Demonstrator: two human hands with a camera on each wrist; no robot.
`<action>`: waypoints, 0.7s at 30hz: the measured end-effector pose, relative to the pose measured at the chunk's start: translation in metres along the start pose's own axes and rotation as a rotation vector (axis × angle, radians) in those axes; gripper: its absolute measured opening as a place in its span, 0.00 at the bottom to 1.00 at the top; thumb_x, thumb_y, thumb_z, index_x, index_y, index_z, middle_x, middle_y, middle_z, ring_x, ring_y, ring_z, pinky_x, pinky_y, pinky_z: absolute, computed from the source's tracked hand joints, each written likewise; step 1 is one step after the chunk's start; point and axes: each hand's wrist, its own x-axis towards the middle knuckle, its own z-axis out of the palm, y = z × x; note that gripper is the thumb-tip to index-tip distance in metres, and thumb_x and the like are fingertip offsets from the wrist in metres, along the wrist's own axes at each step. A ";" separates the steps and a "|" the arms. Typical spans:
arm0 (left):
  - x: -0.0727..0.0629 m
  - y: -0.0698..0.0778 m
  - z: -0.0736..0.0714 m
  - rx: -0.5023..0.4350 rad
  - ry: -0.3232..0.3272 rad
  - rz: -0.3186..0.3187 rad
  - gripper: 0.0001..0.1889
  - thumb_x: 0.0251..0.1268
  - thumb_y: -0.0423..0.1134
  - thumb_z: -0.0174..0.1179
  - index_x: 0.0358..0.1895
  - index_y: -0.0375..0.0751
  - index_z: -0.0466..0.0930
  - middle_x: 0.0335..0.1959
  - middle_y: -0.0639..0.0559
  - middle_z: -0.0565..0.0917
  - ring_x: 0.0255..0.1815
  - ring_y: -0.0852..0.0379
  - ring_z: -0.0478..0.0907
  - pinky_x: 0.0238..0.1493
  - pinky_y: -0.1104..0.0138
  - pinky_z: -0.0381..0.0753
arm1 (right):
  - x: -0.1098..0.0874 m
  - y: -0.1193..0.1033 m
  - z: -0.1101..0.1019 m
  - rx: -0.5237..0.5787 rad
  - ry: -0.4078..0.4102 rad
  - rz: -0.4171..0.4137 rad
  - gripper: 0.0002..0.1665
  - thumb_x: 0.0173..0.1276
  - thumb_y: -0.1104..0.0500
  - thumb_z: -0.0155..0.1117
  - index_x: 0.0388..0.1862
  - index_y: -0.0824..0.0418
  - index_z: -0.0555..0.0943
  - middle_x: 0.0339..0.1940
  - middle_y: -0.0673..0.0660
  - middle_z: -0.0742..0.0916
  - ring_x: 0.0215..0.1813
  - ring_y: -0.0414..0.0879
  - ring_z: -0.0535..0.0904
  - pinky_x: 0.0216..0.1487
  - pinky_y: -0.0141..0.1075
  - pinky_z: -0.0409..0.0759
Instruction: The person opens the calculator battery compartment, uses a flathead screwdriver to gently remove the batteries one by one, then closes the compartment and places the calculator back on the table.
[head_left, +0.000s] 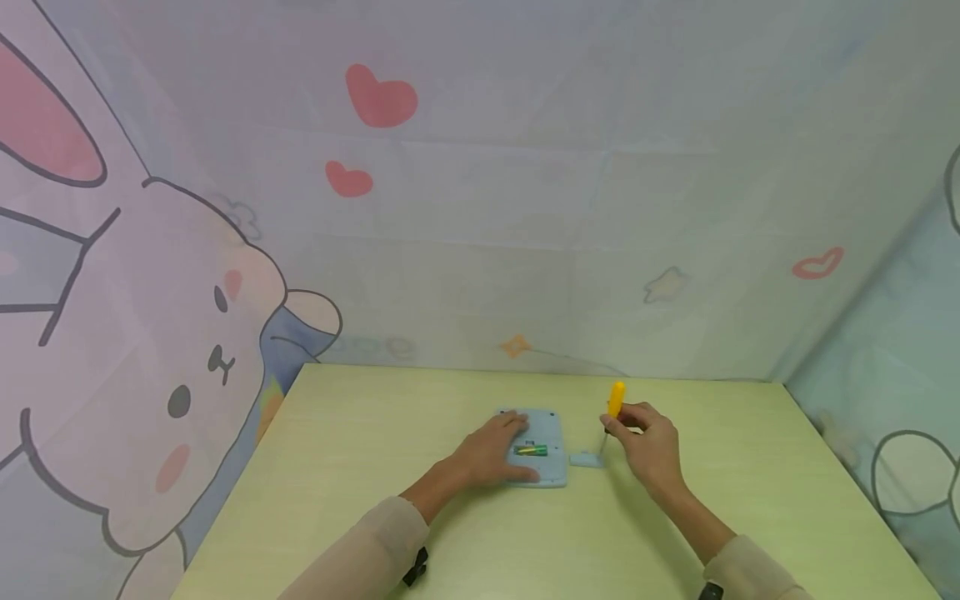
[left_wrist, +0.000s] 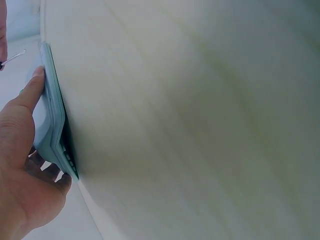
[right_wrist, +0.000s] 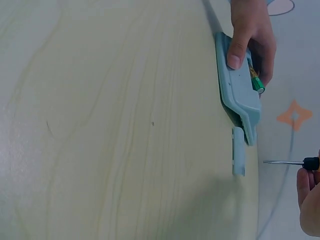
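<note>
One right hand point(head_left: 652, 446) pinches a yellow-handled screwdriver point(head_left: 616, 398); left hand point(head_left: 489, 450), fingers spread, presses a light-blue battery-powered device point(head_left: 552, 432)

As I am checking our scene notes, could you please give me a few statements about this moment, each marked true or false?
1. The right grip holds a yellow-handled screwdriver. True.
2. The small cover is fitted onto the blue device. False: it lies on the table beside the device.
3. The left grip touches nothing. False: it holds the blue device.
4. A green battery shows in the blue device. True.
5. The screwdriver's shaft points up. False: it points down.
</note>
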 end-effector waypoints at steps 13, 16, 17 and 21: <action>-0.002 0.002 -0.003 -0.026 0.007 0.003 0.51 0.62 0.70 0.70 0.81 0.45 0.66 0.84 0.49 0.63 0.84 0.48 0.59 0.77 0.52 0.68 | 0.002 0.010 -0.005 -0.054 0.031 0.030 0.20 0.73 0.55 0.75 0.57 0.67 0.87 0.44 0.60 0.90 0.49 0.52 0.87 0.42 0.25 0.81; -0.002 0.003 -0.003 -0.029 0.006 0.003 0.51 0.62 0.69 0.70 0.82 0.45 0.66 0.84 0.48 0.63 0.84 0.48 0.59 0.77 0.52 0.68 | 0.003 0.013 -0.006 -0.054 0.046 0.038 0.19 0.72 0.55 0.76 0.54 0.66 0.86 0.43 0.61 0.89 0.45 0.50 0.85 0.40 0.25 0.82; -0.002 0.003 -0.003 -0.028 0.006 0.002 0.51 0.62 0.69 0.70 0.82 0.45 0.66 0.84 0.48 0.63 0.84 0.48 0.59 0.77 0.52 0.68 | 0.003 0.014 -0.006 -0.052 0.050 0.042 0.18 0.72 0.55 0.76 0.52 0.66 0.85 0.42 0.61 0.89 0.44 0.49 0.85 0.40 0.25 0.82; -0.002 0.002 -0.002 -0.020 0.003 0.001 0.51 0.62 0.70 0.70 0.82 0.45 0.65 0.84 0.48 0.63 0.84 0.48 0.59 0.77 0.52 0.68 | 0.004 0.019 -0.008 -0.056 0.057 0.052 0.18 0.72 0.54 0.76 0.50 0.66 0.84 0.42 0.61 0.89 0.42 0.47 0.84 0.38 0.25 0.82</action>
